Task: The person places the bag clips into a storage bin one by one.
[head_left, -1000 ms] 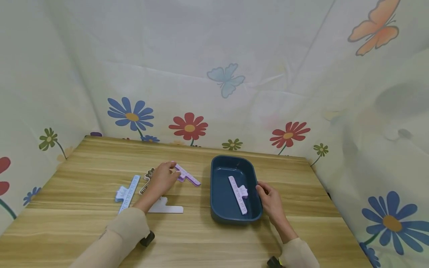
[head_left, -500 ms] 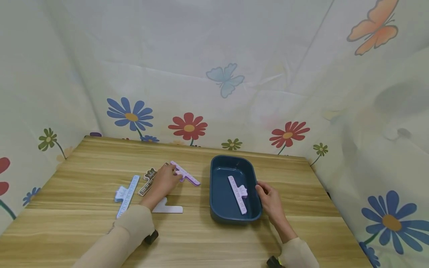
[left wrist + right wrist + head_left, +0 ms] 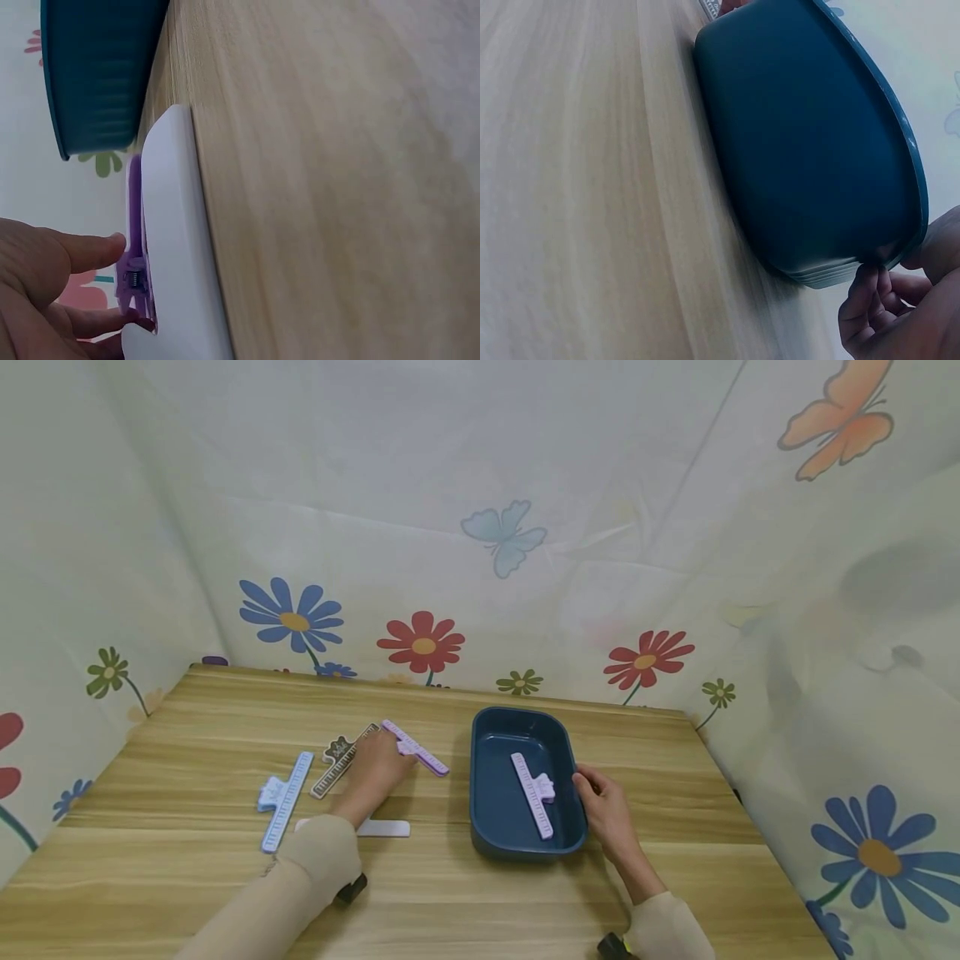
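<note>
Left hand (image 3: 375, 768) fingers pinch the purple clip (image 3: 415, 747); right hand (image 3: 606, 810) fingers grip the blue tray (image 3: 480, 827)

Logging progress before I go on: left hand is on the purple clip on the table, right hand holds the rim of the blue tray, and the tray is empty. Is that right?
Not quite: the blue tray is not empty. The head view shows one pale purple clip lying inside it. The rest holds: the left hand is on the purple clip on the table, and the right hand holds the tray's rim.
</note>
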### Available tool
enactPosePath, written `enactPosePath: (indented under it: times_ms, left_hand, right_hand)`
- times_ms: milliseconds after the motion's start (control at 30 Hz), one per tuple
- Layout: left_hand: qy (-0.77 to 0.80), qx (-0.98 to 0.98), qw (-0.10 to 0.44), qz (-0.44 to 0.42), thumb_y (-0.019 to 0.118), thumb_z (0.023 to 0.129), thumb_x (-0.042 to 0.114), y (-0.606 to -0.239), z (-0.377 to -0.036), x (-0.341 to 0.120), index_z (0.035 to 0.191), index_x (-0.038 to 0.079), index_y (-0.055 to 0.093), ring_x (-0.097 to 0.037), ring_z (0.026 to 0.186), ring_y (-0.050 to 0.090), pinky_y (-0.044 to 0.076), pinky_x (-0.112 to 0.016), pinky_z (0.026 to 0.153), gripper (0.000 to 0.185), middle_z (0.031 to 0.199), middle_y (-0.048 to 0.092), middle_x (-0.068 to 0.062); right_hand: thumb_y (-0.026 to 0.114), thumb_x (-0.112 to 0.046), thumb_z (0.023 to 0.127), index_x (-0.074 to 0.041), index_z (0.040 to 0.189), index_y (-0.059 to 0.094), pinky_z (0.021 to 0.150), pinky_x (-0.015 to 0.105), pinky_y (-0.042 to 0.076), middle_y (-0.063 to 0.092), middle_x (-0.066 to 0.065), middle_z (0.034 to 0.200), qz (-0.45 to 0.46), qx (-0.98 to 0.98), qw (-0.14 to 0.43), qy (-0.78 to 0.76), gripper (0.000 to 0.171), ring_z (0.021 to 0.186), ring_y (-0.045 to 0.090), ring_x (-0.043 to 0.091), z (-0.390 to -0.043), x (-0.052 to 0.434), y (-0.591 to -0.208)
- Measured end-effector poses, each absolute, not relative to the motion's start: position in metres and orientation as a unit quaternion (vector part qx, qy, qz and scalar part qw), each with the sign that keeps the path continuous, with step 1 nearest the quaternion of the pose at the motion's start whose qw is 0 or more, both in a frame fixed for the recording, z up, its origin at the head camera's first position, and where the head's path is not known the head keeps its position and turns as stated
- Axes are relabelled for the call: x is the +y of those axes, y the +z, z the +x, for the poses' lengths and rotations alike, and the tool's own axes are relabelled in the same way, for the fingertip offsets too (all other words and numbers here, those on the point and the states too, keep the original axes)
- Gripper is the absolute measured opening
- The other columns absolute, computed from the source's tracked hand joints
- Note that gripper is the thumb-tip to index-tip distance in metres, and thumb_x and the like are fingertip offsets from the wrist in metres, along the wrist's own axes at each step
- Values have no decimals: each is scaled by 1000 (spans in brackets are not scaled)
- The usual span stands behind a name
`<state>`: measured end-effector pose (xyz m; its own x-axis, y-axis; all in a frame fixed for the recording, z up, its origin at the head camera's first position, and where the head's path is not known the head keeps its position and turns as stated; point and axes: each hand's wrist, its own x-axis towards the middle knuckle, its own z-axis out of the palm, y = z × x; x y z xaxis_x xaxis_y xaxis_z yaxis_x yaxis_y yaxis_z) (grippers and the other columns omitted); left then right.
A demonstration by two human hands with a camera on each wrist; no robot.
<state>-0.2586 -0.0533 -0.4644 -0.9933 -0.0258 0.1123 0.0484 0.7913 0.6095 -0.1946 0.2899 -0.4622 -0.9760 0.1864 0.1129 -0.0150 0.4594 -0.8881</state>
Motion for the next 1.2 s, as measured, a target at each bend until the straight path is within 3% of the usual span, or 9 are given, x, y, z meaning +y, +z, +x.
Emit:
enactPosePath:
  times_ms: [300,633,833,967,1200]
  left_hand:
    - [-307,-950,52,-9,80,84,14,-463,-259,-50,87,-14,66,-50,112,57,39,-55,107,32,106,64,-32]
    - [-324,-945,46,-9,78,84,11,-462,-260,-52,80,-8,63,-45,103,57,42,-55,100,24,98,64,-29]
    - [-353,-935,24,4,76,86,14,-461,-263,-55,102,-17,68,-45,106,59,48,-54,95,36,111,65,-34]
    - [-379,-925,16,5,74,87,14,-461,-266,-57,117,-17,67,-41,106,62,51,-51,95,44,117,66,-31]
    - [-415,-910,13,7,73,89,13,-462,-269,-60,113,-14,65,-32,91,61,53,-45,81,37,107,68,-26]
  right_hand:
    - [58,-11,106,8,133,64,83,14,47,67,25,128,-54,-847,97,520,33,110,62,29,-193,289,-461]
    - [58,-10,106,8,132,64,83,13,46,67,25,128,-57,-849,97,517,33,111,62,31,-193,289,-462]
    - [58,-10,106,8,132,64,83,14,47,67,25,127,-55,-849,97,517,33,110,62,31,-194,289,-462]
    - [58,-10,106,8,132,64,83,14,47,67,25,127,-56,-849,97,517,33,110,62,31,-194,289,-462]
    - [58,-10,106,9,132,64,83,14,47,67,25,127,-54,-848,98,517,33,110,62,31,-194,289,-462]
